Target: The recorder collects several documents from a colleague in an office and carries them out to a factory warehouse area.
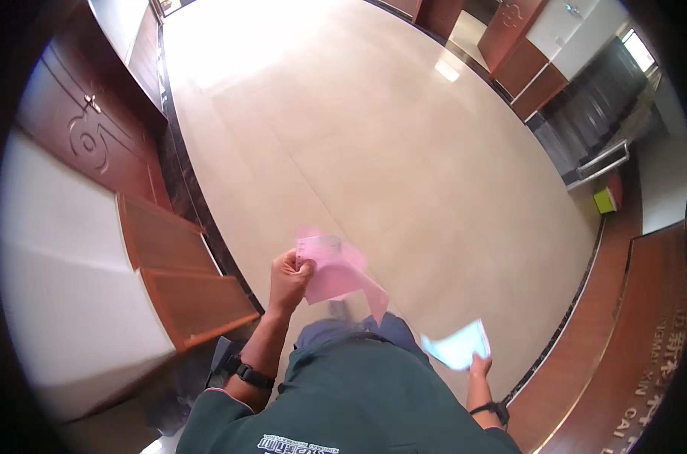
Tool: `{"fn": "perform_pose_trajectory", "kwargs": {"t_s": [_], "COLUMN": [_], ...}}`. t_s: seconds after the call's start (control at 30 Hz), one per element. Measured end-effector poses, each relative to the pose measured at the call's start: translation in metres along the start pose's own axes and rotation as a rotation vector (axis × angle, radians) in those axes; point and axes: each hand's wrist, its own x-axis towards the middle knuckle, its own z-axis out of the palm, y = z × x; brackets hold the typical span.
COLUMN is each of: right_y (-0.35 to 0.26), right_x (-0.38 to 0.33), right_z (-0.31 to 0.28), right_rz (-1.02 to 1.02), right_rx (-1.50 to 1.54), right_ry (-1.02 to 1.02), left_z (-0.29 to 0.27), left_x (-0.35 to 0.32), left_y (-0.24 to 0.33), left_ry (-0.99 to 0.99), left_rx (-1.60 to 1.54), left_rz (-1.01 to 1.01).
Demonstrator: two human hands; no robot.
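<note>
My left hand (286, 280) is closed on a thin pink paper sheet (336, 276), thumb on top, with faint print along the upper edge. The pink sheet hangs out to the right in front of my body, and its loose corner droops down. Lower and to the right, my right hand (479, 367) grips a light blue sheet (458, 346) at its near right corner. Motion blurs the blue sheet slightly, so I cannot make out what is on it. The two sheets are apart, and black straps circle both my wrists.
Glossy beige tile floor (343, 144) spreads ahead. A brown door (86, 136) and wood-panelled wall (181, 242) line the left. Along the right stand a brown counter front (608, 363), a yellow-green box (605, 200) and a dark ribbed panel (593, 106). An open door (510, 30) shows far right.
</note>
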Motion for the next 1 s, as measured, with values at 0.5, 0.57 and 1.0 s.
{"fn": "perform_pose_trajectory", "kwargs": {"t_s": [0.5,0.57,1.0], "right_y": [-0.542,-0.703,-1.126], "right_x": [0.156,0.188,0.171], "right_z": [0.425,0.498,0.761], "right_rz": [-0.238,-0.467,-0.623], "right_rx": [-0.346,-0.283,0.001], "right_ry": [-0.436,-0.483,-0.509], "left_z": [-0.049,-0.067,-0.228], "left_x": [0.483,0.529,0.967], "left_y": [0.109,0.132,0.209], "left_ry": [0.268,0.299,0.293], "left_rx": [0.1,0.167,-0.002], "left_rz": [0.065,0.047,0.022]}}
